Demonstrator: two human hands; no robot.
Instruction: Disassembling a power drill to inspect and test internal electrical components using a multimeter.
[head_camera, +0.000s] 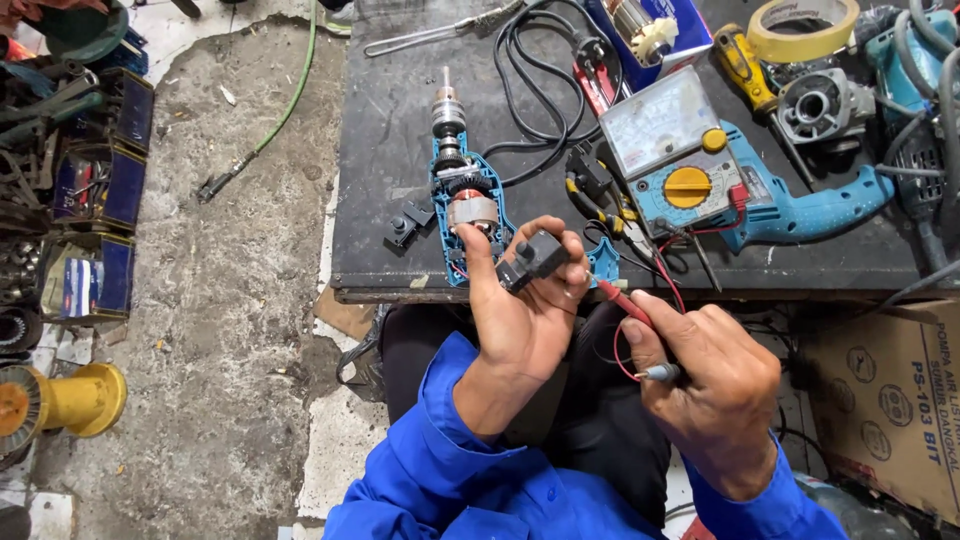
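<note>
Left hand up at the near edge of the surface, fingers curled around a small black switch block, thumb on the left side, fingertips wrapped over the right. Held just above the lap, right in front of the opened teal drill body. Right hand lower and to the right, closed in a pinch on a red test probe, tip aimed up-left at the right side of the switch block, looks touching or just about, hard to tell. Also gripping a second probe with a grey end between the fingers, red lead looping underneath.

Drill body lying lengthwise on the surface, chuck end pointing far, copper-wound motor exposed in the middle. Small black part just left of it. Analog meter with a yellow dial to the right, lying partly over a blue drill. Black cable coiled at the far side, roll of tape at the far right, yellow-handled screwdriver beside it. Cardboard box at near right below the surface edge. On the cracked concrete floor left: a green hose, stacked blue containers of parts, and a yellow spool thing near left. Blue sleeves on both arms.
</note>
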